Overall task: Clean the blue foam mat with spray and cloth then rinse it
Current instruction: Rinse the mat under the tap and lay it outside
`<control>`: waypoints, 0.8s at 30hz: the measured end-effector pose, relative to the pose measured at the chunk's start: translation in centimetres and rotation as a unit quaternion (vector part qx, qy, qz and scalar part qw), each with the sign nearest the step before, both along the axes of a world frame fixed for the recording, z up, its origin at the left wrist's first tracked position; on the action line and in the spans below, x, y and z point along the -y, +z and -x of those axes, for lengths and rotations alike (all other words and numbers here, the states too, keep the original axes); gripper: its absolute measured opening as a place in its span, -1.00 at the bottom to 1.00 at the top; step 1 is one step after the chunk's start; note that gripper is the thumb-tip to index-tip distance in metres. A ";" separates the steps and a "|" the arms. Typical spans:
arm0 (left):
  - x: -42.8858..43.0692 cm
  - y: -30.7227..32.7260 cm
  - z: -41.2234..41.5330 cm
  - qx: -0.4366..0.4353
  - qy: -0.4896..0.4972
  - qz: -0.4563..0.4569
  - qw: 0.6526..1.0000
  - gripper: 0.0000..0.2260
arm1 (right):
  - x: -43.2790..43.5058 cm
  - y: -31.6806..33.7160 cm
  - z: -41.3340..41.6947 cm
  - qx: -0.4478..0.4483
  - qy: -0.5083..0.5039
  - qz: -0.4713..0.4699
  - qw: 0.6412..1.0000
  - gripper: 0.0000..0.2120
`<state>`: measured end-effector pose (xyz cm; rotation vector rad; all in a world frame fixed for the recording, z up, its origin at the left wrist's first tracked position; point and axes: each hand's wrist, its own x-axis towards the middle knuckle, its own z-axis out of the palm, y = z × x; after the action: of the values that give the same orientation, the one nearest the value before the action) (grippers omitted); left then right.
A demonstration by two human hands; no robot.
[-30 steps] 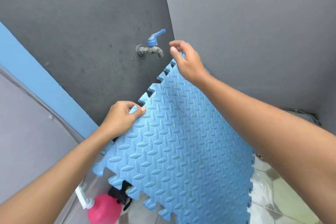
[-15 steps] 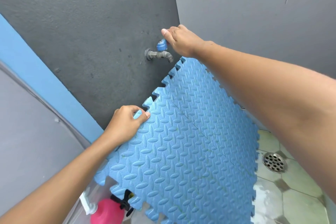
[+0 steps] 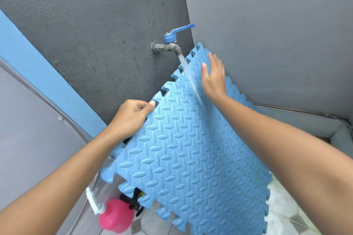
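left-hand grip point(image 3: 133, 116) pinches blue foam mat point(image 3: 191, 149) edge | right-hand grip point(image 3: 214, 78) fingers straight, blurred, seemingly flat on mat | tap point(image 3: 168, 44) runs water onto mat

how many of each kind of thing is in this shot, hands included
hands: 2, left hand and right hand
blue foam mat: 1
tap: 1
pink spray bottle: 1
total: 5
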<state>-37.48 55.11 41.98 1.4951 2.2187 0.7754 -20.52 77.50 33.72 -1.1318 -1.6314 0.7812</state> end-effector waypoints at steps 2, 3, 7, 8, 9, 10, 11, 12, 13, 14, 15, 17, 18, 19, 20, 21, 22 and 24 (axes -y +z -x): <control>-0.2 -0.2 0.1 0.024 0.017 -0.007 1.000 -0.54 | 1.4 -3.3 1.1 0.042 -0.005 0.106 0.993 -0.45; -0.3 -0.2 0.1 0.037 0.028 -0.012 0.999 -0.54 | 2.5 -3.9 2.0 0.063 0.001 0.129 0.990 -0.44; -0.6 -0.8 0.6 0.052 0.041 -0.016 0.998 -0.54 | 10.1 -2.0 6.1 0.013 0.077 0.073 0.994 -0.41; -0.7 -1.0 0.9 0.052 0.038 -0.021 0.998 -0.54 | 12.6 -1.6 6.4 0.015 0.104 0.019 0.994 -0.40; -0.8 -1.1 1.1 0.050 0.035 -0.026 0.998 -0.54 | 15.1 -1.6 6.3 0.022 0.133 -0.037 0.990 -0.40; -0.7 -1.3 1.1 0.049 0.032 -0.030 0.998 -0.54 | 17.1 -2.1 5.7 0.037 0.163 -0.089 0.982 -0.39; -0.6 -1.5 1.2 0.050 0.030 -0.033 0.998 -0.53 | 18.2 -3.1 4.8 0.051 0.194 -0.135 0.970 -0.40; -0.6 -1.6 1.2 0.053 0.031 -0.034 0.998 -0.53 | 18.4 -4.1 3.8 0.066 0.218 -0.176 0.958 -0.41; -0.6 -1.7 1.1 0.058 0.032 -0.034 0.997 -0.54 | 17.8 -5.3 2.9 0.075 0.225 -0.196 0.951 -0.43; -0.6 -1.7 1.0 0.059 0.034 -0.030 0.997 -0.55 | 16.8 -6.5 2.1 0.083 0.213 -0.185 0.956 -0.44; -0.6 -1.6 0.9 0.055 0.036 -0.027 0.997 -0.55 | 15.2 -7.6 1.4 0.080 0.184 -0.135 0.970 -0.44; -0.7 -1.3 0.7 0.047 0.040 -0.024 0.998 -0.56 | 11.3 -8.7 0.4 0.039 0.096 0.023 0.994 -0.44; -0.7 -1.1 0.6 0.053 0.037 -0.023 0.998 -0.56 | 9.3 -8.6 0.2 0.020 0.061 0.090 0.994 -0.45; -0.7 -0.9 0.5 0.061 0.034 -0.024 0.997 -0.55 | 7.7 -8.0 0.3 0.014 0.042 0.138 0.989 -0.46; -0.7 -0.7 0.4 0.068 0.035 -0.024 0.997 -0.56 | 6.7 -7.1 0.7 0.011 0.033 0.165 0.986 -0.48; -0.8 -0.5 0.2 0.070 0.039 -0.024 0.996 -0.56 | 6.2 -5.9 1.3 0.016 0.029 0.170 0.985 -0.48; -0.9 -0.4 0.2 0.072 0.044 -0.024 0.996 -0.56 | 6.4 -4.6 2.2 0.015 0.031 0.163 0.986 -0.46; -1.1 -0.1 0.1 0.078 0.052 -0.016 0.995 -0.55 | 8.5 -2.4 4.1 0.003 0.049 0.145 0.988 -0.41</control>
<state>-37.55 56.21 41.89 1.2937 2.1903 0.9323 -24.66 68.97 31.31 -1.2629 -1.6245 1.1083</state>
